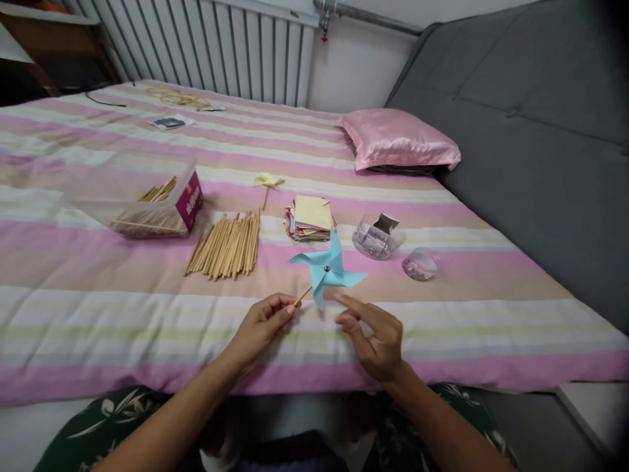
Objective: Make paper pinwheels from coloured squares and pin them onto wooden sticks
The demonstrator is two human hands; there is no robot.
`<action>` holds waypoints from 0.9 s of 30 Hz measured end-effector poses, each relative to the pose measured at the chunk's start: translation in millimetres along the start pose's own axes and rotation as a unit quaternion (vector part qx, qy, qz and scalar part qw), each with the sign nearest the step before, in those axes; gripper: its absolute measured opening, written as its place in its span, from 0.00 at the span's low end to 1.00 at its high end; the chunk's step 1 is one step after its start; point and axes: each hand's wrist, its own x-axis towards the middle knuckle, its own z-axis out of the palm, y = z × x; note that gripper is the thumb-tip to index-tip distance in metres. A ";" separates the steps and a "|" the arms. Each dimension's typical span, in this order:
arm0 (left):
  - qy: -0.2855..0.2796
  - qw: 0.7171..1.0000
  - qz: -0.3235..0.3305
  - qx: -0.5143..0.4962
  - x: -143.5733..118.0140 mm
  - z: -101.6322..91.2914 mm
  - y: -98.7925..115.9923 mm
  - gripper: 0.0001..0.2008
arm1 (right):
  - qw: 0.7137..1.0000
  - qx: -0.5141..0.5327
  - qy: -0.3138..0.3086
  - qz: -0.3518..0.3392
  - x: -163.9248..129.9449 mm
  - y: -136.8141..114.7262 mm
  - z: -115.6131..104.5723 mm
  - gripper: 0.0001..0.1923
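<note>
The stack of square coloured paper sheets [313, 215], pale yellow on top, lies on the pink, white and beige striped bedspread [442, 334], and just on its near side is the light-blue four-vaned paper pinwheel [328, 265], held above the cloth with a small round metallic pin head at its centre. The left hand [265, 324], nearer the person than the stack and a little to its left, pinches the pinwheel's thin tan stick [303, 296] between thumb and fingers. The right hand [376, 337], on the stack's near side and to its right, grips nothing visible: its index finger points toward the lower vanes, close beneath them, with the thumb apart and the other fingers curled. Left of the stack lies a row of tan round sticks [228, 249], and farther left stands a clear plastic box with a magenta label [189, 202], more sticks inside. Beyond the stack to the left is a pale-yellow paper pinwheel on a stick [268, 180]. Right of the stack sit a larger clear plastic tub [366, 242] and a smaller clear round tub [417, 265], both holding small silvery pieces too tiny to make out. Behind the stack, rightward, rests a shiny pink satin cushion [403, 141].
</note>
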 end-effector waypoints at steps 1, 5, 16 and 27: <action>0.002 1.000 -0.001 0.002 -0.1 0.1 0.3 0.10 | 0.999 -0.014 0.039 0.021 -0.6 1.1 -1.6 0.20; -0.001 1.000 -0.002 0.015 -0.7 1.4 2.6 0.09 | 0.989 -0.048 0.052 0.129 2.6 5.5 -8.1 0.27; 0.003 1.000 0.008 0.009 -0.1 1.4 1.6 0.09 | 0.986 -0.095 -0.109 0.080 -2.1 -2.3 1.7 0.21; 0.108 0.979 0.089 -0.146 5.1 -22.7 14.5 0.11 | 0.975 -0.052 -0.115 0.181 -8.2 3.7 11.2 0.19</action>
